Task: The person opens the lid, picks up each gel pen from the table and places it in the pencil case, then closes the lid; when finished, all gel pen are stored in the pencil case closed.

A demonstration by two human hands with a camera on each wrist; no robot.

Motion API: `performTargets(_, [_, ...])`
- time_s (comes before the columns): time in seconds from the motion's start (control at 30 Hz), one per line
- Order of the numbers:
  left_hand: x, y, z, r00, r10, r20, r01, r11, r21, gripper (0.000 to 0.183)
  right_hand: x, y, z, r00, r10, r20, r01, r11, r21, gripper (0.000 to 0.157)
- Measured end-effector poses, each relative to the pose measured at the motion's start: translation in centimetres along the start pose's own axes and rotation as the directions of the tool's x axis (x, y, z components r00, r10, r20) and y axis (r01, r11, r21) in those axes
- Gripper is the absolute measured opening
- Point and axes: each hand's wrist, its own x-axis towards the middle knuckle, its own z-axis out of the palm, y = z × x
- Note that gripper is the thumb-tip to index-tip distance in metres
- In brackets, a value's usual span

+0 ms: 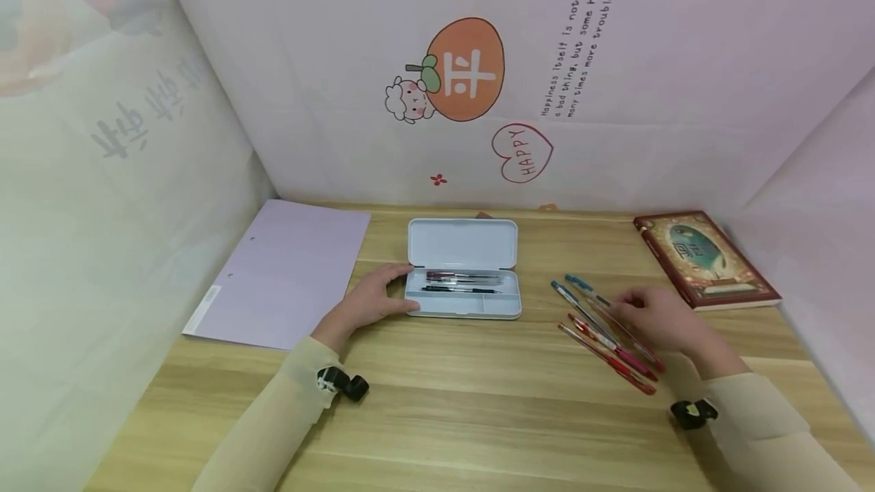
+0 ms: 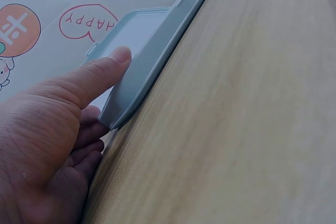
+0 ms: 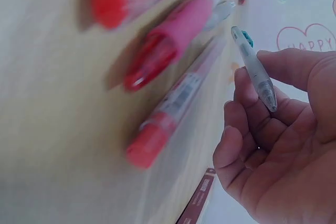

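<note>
A: State of each hand?
B: Right grip (image 3: 286, 124): narrow, pinching one pen (image 3: 256, 71) between thumb and fingers. Left grip (image 1: 372, 297): holds the case (image 1: 462, 244) by its left end.
A: Handling?
B: Pinch firmly; clear the loose pens (image 3: 181, 30); steady the case.
A: Pen appearance?
B: Pale barrel, teal clip, tapered end; held above the counter (image 1: 478, 416).

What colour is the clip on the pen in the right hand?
The clip is teal, best seen in the right wrist view.

Pale pink back wall (image 1: 328, 59) — orange motifs (image 1: 466, 97), red heart (image 1: 522, 152), printed lettering (image 1: 576, 52) — whitish left wall (image 1: 102, 249), wood-grain tabletop (image 1: 492, 408)
</note>
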Motion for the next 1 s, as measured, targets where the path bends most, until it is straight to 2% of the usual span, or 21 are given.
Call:
performTargets(0.13, [0.1,-0.2,0.2,1.0,0.001,0.003,-0.001,1.0,0.0,0.092,0.1,-0.6,0.0,1.0,-0.01,0.005,0.01,0.999,0.044,0.036])
performTargets(0.3, [0.3,-0.2,0.1,1.0,-0.006,0.009,0.005,1.0,0.019,0.092,0.6,-2.1,0.3,1.0,-0.027,0.002,0.027,1.0,0.015,0.04])
performTargets(0.43, [0.5,0.0,0.0,1.0,0.001,0.004,-0.001,1.0,0.032,0.092,1.6,-3.6,0.7,0.998,-0.061,0.02,0.061,0.998,-0.007,0.038])
performTargets(0.7, [0.4,0.0,-0.1,1.0,0.016,-0.005,-0.016,0.999,0.029,0.089,4.5,-6.9,3.2,0.993,-0.112,0.047,0.114,0.993,-0.038,0.028])
performTargets(1.0, [0.2,0.0,-0.2,1.0,0.011,0.005,-0.011,1.0,0.025,0.089,7.4,-11.4,6.0,0.972,-0.219,0.08,0.227,0.967,-0.113,0.019])
